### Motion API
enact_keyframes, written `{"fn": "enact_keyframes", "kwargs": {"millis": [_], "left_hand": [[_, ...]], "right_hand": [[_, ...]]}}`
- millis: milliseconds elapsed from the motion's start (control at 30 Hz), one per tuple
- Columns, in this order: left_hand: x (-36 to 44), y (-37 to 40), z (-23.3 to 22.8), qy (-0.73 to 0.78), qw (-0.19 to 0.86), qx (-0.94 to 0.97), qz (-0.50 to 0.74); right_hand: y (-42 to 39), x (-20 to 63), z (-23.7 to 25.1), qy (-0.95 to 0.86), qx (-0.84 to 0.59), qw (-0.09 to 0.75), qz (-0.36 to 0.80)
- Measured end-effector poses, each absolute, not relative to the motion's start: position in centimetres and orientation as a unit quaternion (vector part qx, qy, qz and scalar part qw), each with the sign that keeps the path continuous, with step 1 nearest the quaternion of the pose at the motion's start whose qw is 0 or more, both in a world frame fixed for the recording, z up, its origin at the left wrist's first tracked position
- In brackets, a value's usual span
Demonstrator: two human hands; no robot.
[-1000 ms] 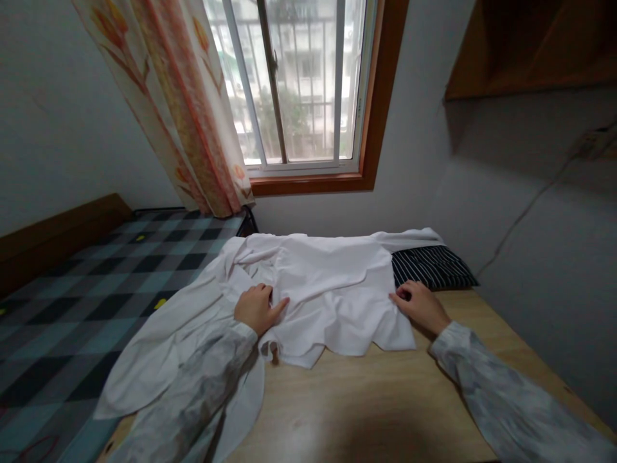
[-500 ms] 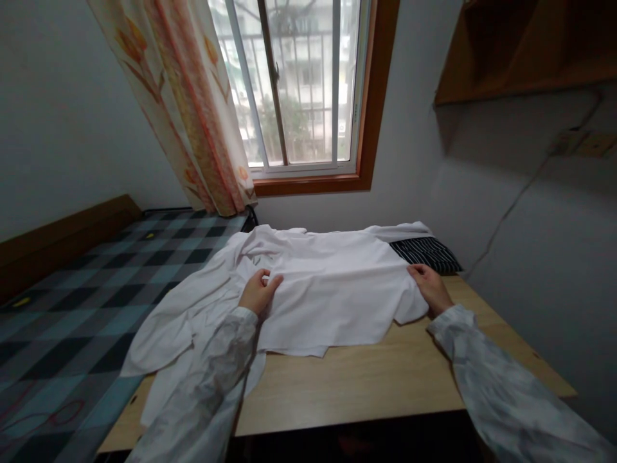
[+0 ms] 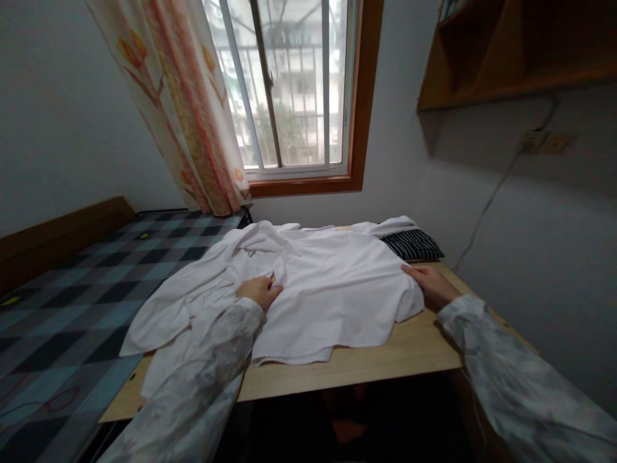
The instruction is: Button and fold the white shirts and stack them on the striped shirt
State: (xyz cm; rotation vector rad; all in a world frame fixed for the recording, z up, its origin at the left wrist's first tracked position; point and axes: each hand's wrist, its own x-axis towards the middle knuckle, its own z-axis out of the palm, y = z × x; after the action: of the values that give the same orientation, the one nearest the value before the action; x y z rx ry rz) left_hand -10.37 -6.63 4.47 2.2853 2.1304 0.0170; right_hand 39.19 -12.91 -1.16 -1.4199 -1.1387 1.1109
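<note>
A white shirt [image 3: 332, 283] lies spread over the wooden table, with wrinkled fabric bunched along its left side and a sleeve stretching to the far right. My left hand [image 3: 260, 292] is closed on the shirt's left part, its fingertips partly hidden in the folds. At the right edge, my right hand [image 3: 430, 286] pinches the cloth between thumb and fingers. Loose white cloth drapes left of my left forearm. Close behind my right hand lies a black-and-white striped cloth item [image 3: 412, 245], partly under the sleeve.
The pale wooden table [image 3: 289, 382] ends just in front of me. A bed with a checked cover [image 3: 72, 308] adjoins it on the left. Behind are a window and a floral curtain [image 3: 183, 109]. A wall shelf [image 3: 501, 58] hangs upper right, above a cable.
My left hand has lowered and closed on the shirt, where its thumb and fingers were apart before. The shirt's near left edge has shifted slightly. My right hand keeps its pinch. The view has moved slightly.
</note>
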Motion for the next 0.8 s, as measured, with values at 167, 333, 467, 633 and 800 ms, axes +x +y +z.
{"fn": "enact_keyframes", "kwargs": {"millis": [167,333,467,633,800], "left_hand": [[-9.6,-7.1,3.7,0.666,-0.026,0.744,0.053],[-9.8,-6.8,2.3,0.651,-0.02,0.749,0.12],[-10.2,-6.9,1.7,0.65,-0.018,0.746,0.145],[-10.1,-7.2,1.9,0.658,-0.002,0.74,0.138],[-10.0,-7.3,2.0,0.638,0.005,0.757,0.14]], "right_hand": [[-14.2,37.8,-1.1,-0.489,-0.513,0.497,0.501],[-15.3,37.7,-1.5,-0.556,-0.516,0.448,0.473],[-15.6,38.2,-1.7,-0.495,-0.527,0.518,0.457],[-16.1,40.1,-1.6,-0.475,-0.603,0.46,0.447],[-16.3,42.6,-1.5,-0.536,-0.652,0.235,0.482]]}}
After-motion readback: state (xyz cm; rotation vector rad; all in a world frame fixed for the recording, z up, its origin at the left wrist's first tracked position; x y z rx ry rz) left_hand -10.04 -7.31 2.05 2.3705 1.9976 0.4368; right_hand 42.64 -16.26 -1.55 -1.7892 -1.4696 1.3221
